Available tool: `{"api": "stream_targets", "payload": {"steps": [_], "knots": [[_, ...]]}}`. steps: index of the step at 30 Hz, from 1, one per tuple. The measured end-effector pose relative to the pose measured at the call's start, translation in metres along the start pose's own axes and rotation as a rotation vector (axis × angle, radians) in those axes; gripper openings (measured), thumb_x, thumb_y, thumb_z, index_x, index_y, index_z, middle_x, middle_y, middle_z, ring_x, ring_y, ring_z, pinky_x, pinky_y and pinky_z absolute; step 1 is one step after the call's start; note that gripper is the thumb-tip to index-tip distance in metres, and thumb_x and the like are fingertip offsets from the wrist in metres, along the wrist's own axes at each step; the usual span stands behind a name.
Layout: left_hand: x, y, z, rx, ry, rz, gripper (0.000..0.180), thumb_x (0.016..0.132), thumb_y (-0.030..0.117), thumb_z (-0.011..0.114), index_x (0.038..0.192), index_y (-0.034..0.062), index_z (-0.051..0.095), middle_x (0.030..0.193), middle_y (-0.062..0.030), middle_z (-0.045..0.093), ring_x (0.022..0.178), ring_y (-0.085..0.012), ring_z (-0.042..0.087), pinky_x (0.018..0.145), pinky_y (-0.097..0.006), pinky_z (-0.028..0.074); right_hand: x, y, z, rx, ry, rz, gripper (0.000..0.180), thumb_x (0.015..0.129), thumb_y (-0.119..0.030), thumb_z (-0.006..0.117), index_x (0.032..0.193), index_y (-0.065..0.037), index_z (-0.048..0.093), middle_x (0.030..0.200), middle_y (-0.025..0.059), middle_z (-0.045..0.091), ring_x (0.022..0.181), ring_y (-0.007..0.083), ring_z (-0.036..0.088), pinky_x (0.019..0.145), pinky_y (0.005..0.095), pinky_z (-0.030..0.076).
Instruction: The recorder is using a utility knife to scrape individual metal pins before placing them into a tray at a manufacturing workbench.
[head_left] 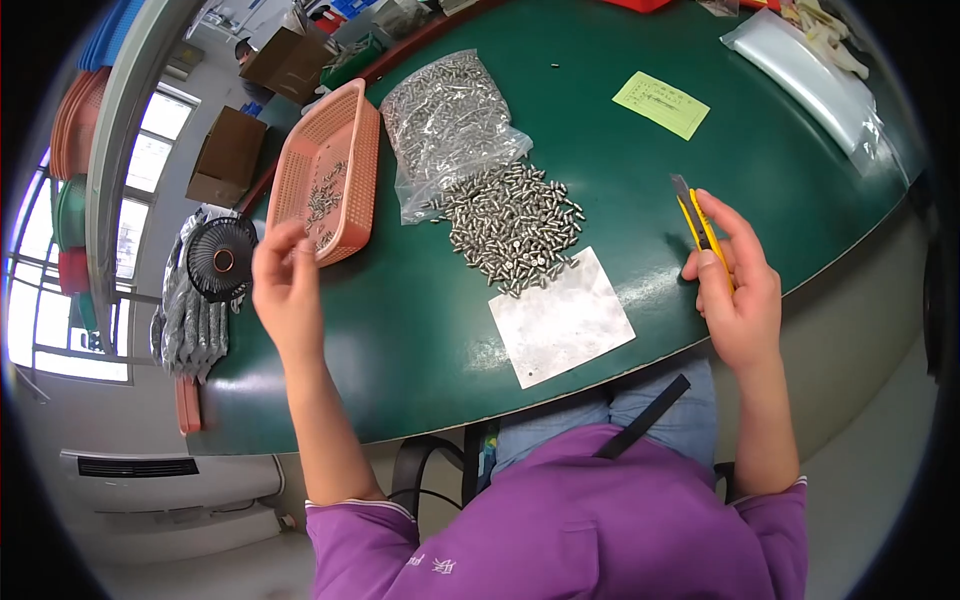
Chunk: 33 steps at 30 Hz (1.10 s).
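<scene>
My right hand [740,295] is closed round a yellow utility knife [700,222], whose blade points up and away from me above the green table. Beside the near end of a pink plastic basket [345,215], my left hand [286,285] is raised with fingers curled in toward the thumb. Whatever may be between those fingertips is too small to make out. Small metal pins or screws [515,225] lie heaped between my hands, spilling from the mouth of a clear plastic bag [440,110] full of the same parts. A few more lie inside the basket.
A stained white sheet [565,320] lies at the heap's near edge. Farther back are a yellow-green written slip [662,104] and, at the right, a clear plastic packet [805,85]. A black fan [222,260] and cardboard boxes [227,155] stand at the left.
</scene>
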<state>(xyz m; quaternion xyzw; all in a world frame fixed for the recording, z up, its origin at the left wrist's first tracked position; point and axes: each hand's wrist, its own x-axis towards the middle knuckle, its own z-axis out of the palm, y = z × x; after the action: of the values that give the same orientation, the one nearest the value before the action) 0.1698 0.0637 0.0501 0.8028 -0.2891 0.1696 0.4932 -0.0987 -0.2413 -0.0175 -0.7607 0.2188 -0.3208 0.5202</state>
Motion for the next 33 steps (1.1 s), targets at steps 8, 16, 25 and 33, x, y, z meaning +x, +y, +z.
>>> {"api": "stream_targets", "payload": {"steps": [8,16,25,33], "knots": [[-0.059,0.033,0.078,0.298,-0.506,0.106,0.015,0.079,0.003,0.071,0.094,0.0052,0.067,0.099,-0.0078,0.061,0.086,-0.0251,0.062,0.072,-0.033,0.051,-0.001,0.005,-0.001,-0.034,-0.023,-0.06,0.045,0.095,-0.004,0.046,0.14,-0.009,0.049,0.074,0.0001,0.06,0.052,0.0021,0.043,0.05,0.0191,0.037],[-0.053,0.026,0.087,0.279,-0.5,0.114,0.012,0.079,0.003,0.07,0.09,0.0034,0.065,0.091,-0.0084,0.06,0.081,-0.0257,0.061,0.069,-0.035,0.051,-0.002,0.004,-0.001,-0.033,-0.003,-0.074,0.046,0.095,-0.004,0.047,0.14,-0.009,0.049,0.073,0.0,0.061,0.052,0.0024,0.044,0.05,0.0192,0.038],[-0.076,0.074,0.07,0.202,-0.612,-0.044,0.009,0.077,0.002,0.07,0.081,0.0025,0.062,0.081,-0.0063,0.059,0.066,-0.0166,0.058,0.061,-0.029,0.049,-0.014,-0.002,-0.003,0.06,-0.031,-0.052,0.046,0.095,-0.002,0.047,0.14,-0.006,0.049,0.078,0.0011,0.062,0.053,0.0017,0.044,0.05,0.0179,0.038],[-0.113,0.085,0.072,0.158,-0.676,-0.041,0.012,0.075,0.003,0.073,0.079,0.0046,0.063,0.081,-0.0058,0.06,0.073,-0.0222,0.06,0.064,-0.033,0.05,-0.071,-0.035,0.025,-0.243,-0.432,-0.312,0.048,0.082,-0.007,0.062,0.13,-0.009,0.057,0.074,0.0058,0.063,0.058,0.0219,0.064,0.052,0.0352,0.052]]}}
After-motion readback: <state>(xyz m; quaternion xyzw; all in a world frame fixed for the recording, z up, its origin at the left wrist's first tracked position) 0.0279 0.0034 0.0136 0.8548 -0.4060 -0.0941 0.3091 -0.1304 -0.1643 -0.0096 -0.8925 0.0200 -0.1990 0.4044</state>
